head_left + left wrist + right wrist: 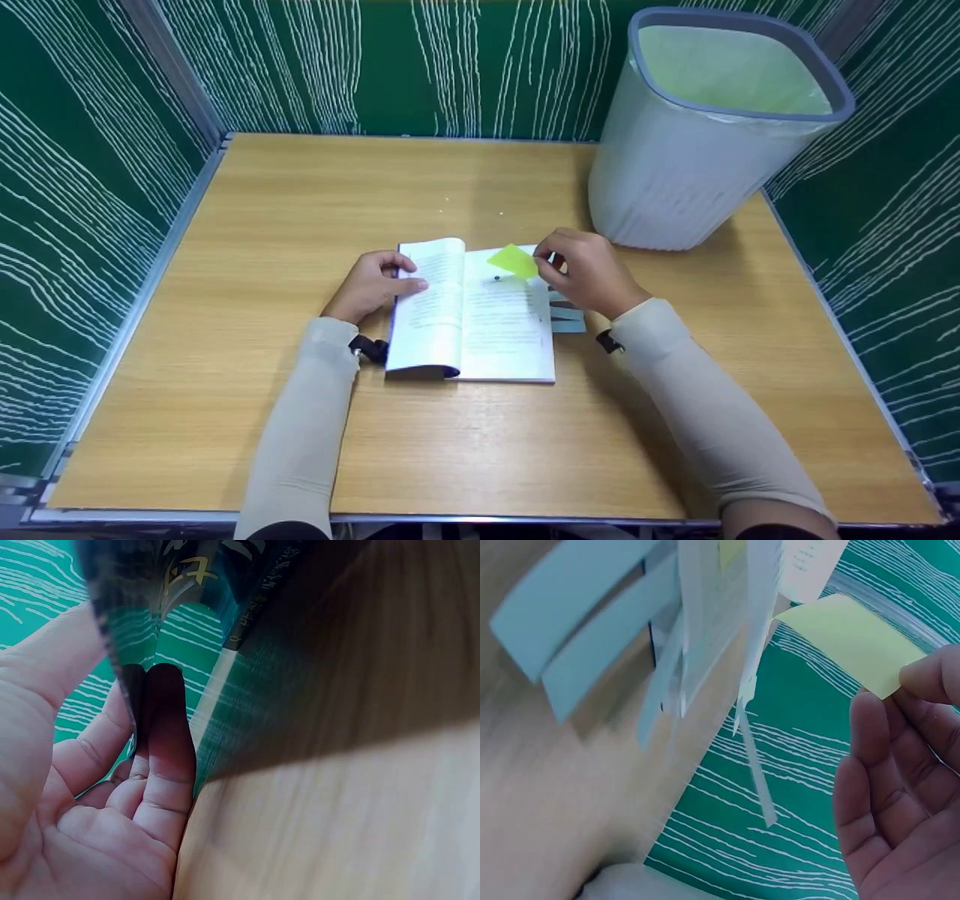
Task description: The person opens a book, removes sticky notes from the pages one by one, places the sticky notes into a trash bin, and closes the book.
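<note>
An open book (506,330) lies on the table in the head view, its left pages raised and curving. My left hand (366,286) grips that left side, the thumb on the page and fingers behind the dark cover (187,566), as the left wrist view shows. Over the upper right page, my right hand (592,271) pinches a yellow-green sticky note (513,261) by one corner. In the right wrist view the note (851,641) hangs between thumb and fingertips, close to the page edges. Several light blue paper tabs (568,324) stick out from the book's right edge.
A tall whitish bin (679,172) with a grey rim and a liner stands at the back right of the wooden table (322,187). Green panels with white streaks (450,67) enclose the back and both sides. Small white specks lie behind the book.
</note>
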{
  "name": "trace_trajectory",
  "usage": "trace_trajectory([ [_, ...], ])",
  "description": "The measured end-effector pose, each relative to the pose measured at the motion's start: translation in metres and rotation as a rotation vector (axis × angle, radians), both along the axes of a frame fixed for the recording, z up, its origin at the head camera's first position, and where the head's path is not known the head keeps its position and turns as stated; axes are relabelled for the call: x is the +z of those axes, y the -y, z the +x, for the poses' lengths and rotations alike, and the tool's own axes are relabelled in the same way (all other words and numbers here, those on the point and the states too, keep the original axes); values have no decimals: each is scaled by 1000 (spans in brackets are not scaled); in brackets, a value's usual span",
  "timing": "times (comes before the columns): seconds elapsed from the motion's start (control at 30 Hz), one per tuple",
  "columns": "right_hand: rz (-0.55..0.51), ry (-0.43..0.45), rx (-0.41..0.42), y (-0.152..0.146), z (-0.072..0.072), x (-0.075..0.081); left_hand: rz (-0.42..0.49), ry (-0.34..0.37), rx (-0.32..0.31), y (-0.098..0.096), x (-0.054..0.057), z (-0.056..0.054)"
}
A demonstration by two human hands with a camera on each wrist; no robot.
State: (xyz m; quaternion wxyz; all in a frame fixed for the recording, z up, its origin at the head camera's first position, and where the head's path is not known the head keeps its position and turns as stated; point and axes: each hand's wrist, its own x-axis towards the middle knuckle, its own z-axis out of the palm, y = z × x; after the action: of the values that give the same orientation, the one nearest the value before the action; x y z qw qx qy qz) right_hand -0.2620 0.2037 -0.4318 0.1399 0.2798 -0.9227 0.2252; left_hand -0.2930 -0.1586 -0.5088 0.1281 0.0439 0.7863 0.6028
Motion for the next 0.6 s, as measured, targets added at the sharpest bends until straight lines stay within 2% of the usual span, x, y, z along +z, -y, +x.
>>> trace_trajectory([
  [0.23, -19, -39, 12, -6, -2, 14, 32, -15, -16, 0, -1, -1],
  [0.47, -20, -77, -27, -16, -4, 37, 27, -21, -3, 0, -2, -3],
  [0.6, -57, -111, -56, -24, -6, 52, 27, -19, -3, 0, -2, -3],
])
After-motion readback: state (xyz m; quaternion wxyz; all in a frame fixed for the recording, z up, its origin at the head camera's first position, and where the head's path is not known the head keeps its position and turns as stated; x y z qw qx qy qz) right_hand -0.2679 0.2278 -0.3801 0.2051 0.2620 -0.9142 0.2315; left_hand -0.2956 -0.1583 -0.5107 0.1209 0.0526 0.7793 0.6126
